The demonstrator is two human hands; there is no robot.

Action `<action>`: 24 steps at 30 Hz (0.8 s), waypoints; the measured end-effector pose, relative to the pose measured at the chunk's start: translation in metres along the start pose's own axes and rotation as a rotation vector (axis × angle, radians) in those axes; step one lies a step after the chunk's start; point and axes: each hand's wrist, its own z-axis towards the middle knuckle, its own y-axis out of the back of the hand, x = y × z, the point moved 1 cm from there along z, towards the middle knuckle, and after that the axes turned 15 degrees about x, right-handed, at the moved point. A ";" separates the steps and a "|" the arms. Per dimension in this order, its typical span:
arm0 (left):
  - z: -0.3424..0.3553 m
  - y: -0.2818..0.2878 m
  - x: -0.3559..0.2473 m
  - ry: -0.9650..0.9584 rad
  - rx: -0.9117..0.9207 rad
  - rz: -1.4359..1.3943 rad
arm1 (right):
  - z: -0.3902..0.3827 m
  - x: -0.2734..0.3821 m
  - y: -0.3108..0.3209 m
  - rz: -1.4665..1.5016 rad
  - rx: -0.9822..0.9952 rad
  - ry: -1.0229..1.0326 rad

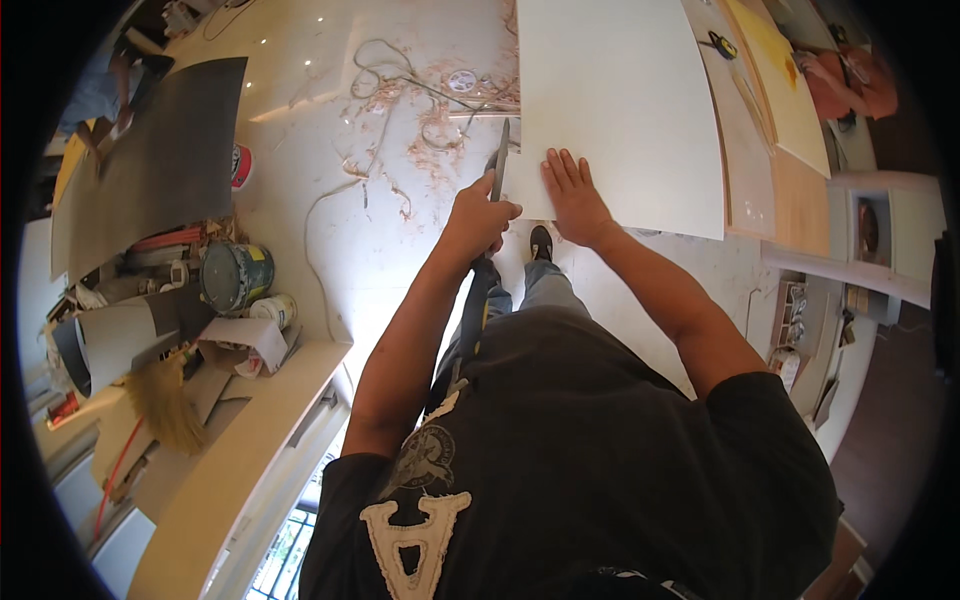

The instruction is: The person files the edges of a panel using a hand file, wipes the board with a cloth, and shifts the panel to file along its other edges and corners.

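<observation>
"Head view, left to right: what is recorded first?"

"A dark sheet [165, 150], behind which a co-worker in blue [92, 100] is partly lost at the rim. Nearer, a dark bucket [235, 277]."

"And the left hand [477, 222]?"

"Fingers closed around a narrow grey tool [502, 160], its tip pointing away from the body, beside the left edge of the white panel [620, 95]. One digit extends toward the panel's near corner; contact cannot be determined."

"Position of the panel?"

"Right of the left hand and beneath the right hand [577, 200], which lies palm down near that corner, fingers slightly spread."

"Farther right?"

"A tape measure [723, 44] by tan boards [797, 195]; then a co-worker in orange [873, 85]."

"Matters not verifiable?"

"The left hand covers part of the tool; whether the dark strip [479, 305] below belongs to it is unclear. The panel's far end is cut off by the upper edge; its support is hidden."
</observation>
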 end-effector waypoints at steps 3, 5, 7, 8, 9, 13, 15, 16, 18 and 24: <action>0.023 -0.011 -0.005 0.004 0.056 0.010 | -0.003 0.011 -0.006 0.023 -0.008 -0.069; 0.037 -0.013 -0.002 0.050 0.054 0.079 | -0.006 0.014 -0.007 0.012 -0.032 -0.065; 0.045 -0.018 -0.002 0.093 0.055 0.154 | -0.003 0.014 -0.013 0.040 -0.051 -0.066; 0.048 -0.021 -0.004 0.139 0.039 0.220 | -0.002 0.012 -0.016 0.049 -0.077 -0.058; 0.050 -0.024 -0.005 0.185 0.023 0.286 | -0.002 0.010 -0.020 0.067 -0.073 -0.072; 0.051 -0.034 -0.020 0.208 -0.029 0.450 | -0.002 0.008 -0.023 0.092 -0.128 -0.055; 0.050 -0.031 -0.027 0.234 0.013 0.436 | 0.000 0.006 -0.022 0.079 -0.115 -0.058; 0.050 -0.030 -0.028 0.251 0.042 0.404 | 0.001 0.007 -0.024 0.091 -0.148 -0.045; 0.059 -0.035 -0.030 0.276 0.044 0.442 | -0.003 0.004 -0.027 0.112 -0.174 -0.035; 0.097 -0.024 -0.012 0.336 -0.005 0.512 | -0.001 0.001 -0.019 0.047 -0.161 -0.013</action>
